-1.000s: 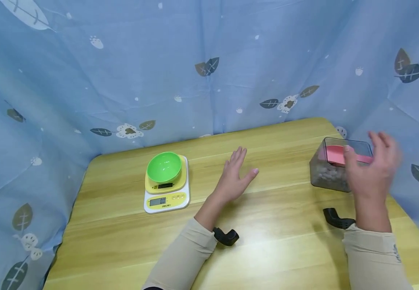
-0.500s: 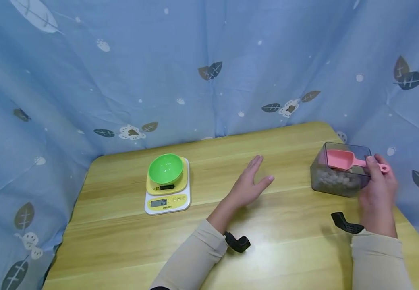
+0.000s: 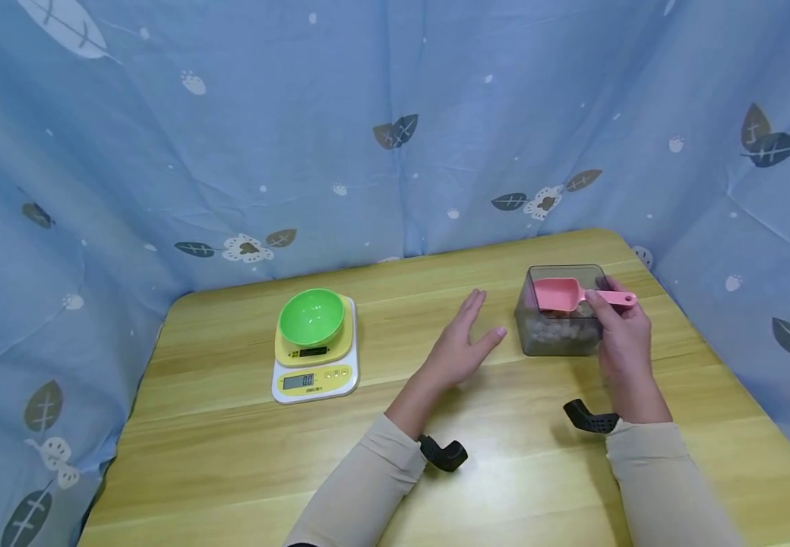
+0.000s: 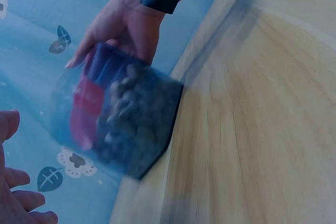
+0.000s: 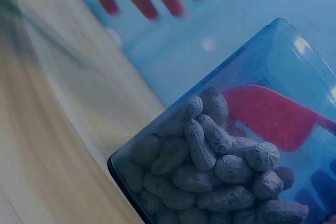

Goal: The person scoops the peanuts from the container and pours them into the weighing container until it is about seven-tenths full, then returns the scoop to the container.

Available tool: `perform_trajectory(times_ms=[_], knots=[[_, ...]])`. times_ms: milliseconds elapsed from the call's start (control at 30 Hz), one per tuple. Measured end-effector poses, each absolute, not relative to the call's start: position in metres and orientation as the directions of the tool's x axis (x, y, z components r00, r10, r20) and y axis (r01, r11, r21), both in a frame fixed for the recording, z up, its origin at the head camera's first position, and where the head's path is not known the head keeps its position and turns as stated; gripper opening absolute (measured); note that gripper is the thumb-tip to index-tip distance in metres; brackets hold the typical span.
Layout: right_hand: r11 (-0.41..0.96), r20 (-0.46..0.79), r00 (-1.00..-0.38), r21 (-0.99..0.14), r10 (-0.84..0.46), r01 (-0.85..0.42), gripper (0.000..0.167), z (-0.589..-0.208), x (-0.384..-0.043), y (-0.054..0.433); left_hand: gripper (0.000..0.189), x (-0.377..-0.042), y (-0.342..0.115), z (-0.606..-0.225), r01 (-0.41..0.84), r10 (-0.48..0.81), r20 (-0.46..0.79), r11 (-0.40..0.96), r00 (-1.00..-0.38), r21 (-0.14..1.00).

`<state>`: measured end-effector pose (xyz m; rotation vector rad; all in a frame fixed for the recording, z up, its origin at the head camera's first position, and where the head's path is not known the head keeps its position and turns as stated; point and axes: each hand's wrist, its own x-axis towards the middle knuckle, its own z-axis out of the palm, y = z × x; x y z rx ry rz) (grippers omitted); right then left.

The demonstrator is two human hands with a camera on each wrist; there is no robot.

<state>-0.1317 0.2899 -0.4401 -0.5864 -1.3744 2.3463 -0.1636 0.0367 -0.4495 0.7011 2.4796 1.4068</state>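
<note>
One clear container (image 3: 532,343) stands right of centre in the head frame, its mouth facing up and its contents, well over a dozen peanuts (image 5: 226,174), showing through the wall in the right wrist view. One pink scoop (image 3: 557,295) lies across it, long axis nearly level in the head frame, blade pointing left, handle reaching rightward past the rim. The right hand (image 3: 627,346) grasps the container's right side, thumb over the scoop's handle. The left hand (image 3: 455,351), mid-frame, holds nothing, fingers extended and thumb spread, apart from the container. Left of centre, one green bowl (image 3: 311,317) sits on one kitchen scale (image 3: 320,387), both on one wooden table (image 3: 217,471).
</note>
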Motion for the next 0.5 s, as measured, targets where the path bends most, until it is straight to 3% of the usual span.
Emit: perform_trajectory(times_ms=[267,500], knots=[[-0.356,-0.096,-0.919,-0.933,0.382,-0.051,0.064,-0.446,-0.147,0.229,0.075,-0.169,0.021,-0.451,0.31,0.451,0.103,0.414,-0.886,0.856],[-0.278,-0.055,-0.944,-0.96,0.324,-0.04,0.064,-0.449,-0.153,0.195,0.077,-0.172,0.002,-0.453,0.33,0.4,0.167,0.382,-0.901,0.863]])
